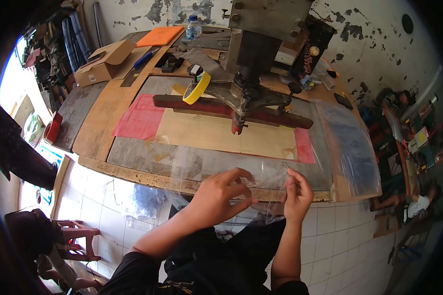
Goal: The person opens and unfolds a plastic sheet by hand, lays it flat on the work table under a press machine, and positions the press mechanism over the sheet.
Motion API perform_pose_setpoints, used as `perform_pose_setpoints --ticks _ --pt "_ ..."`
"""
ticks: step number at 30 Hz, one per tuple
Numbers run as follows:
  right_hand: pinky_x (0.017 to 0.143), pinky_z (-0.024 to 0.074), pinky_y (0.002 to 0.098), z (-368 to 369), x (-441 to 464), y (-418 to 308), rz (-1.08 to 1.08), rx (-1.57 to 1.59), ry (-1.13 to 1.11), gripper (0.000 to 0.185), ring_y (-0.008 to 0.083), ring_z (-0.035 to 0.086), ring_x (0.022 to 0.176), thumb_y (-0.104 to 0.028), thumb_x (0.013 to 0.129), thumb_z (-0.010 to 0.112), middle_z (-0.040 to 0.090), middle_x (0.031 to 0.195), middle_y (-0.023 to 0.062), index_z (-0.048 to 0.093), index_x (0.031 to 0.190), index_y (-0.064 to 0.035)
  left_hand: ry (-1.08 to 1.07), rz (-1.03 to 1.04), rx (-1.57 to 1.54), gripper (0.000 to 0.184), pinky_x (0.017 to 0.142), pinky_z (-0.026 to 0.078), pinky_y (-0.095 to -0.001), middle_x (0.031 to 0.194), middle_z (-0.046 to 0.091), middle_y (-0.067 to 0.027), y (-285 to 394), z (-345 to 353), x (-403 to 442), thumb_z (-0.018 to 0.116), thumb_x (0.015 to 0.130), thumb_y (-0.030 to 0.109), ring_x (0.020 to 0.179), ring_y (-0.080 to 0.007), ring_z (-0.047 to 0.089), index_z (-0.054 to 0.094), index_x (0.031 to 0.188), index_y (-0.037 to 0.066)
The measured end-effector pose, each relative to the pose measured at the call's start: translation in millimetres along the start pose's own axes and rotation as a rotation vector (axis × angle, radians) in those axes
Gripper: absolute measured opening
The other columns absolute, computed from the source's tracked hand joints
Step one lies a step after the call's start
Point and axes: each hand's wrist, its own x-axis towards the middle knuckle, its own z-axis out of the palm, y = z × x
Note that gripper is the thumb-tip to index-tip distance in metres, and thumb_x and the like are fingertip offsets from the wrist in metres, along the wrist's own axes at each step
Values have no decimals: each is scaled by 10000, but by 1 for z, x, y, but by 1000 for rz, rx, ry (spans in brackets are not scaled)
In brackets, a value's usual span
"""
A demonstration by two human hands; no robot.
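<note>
A clear plastic sheet (182, 169) spans the table's front edge and hangs below it, around both hands. My left hand (224, 196) is over the sheet, its fingers apart and slightly curled, with nothing gripped between them. To its right, my right hand (298, 191) pinches something small and thin at its fingertips, too small to name, beside the plastic. Behind the hands lies a cream board (226, 135) with pink ends, under the press's red-edged bar (275, 119). A yellow tape roll (197, 88) hangs on the left of the press.
The metal press (251, 54) rises at the back. A cardboard box (103, 61), orange folder (160, 36) and water bottle (194, 28) are at the back left. More plastic sheets (352, 157) lie on the right. People sit at far left and far right; a red stool (81, 238) is lower left.
</note>
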Motion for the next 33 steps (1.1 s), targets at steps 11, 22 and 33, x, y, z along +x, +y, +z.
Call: perform_pose_setpoints --ticks 11,22,33 --pt "591 493 280 5 -15 -48 -434 -346 -78 184 123 647 645 -78 956 837 741 865 73 817 1134 -35 -103 -145 289 228 801 567 -389 904 690 -67 54 -21 -34 793 985 269 847 -273 707 831 1140 106" --pt "566 501 287 7 -57 -42 -788 -365 -248 387 160 706 651 -102 834 926 785 853 29 794 1196 -68 -300 -926 -1141 582 1166 417 -369 1378 706 -107 17 12 -109 462 1194 397 1320 -190 609 551 1558 -48" --pt "613 560 288 -6 -73 -32 -501 -366 -268 343 196 729 693 -74 837 926 778 865 77 790 1148 -26 119 -740 -1664 256 1314 298 -519 1606 530 -303 28 40 -140 554 1145 249 1548 -393 462 649 999 61"
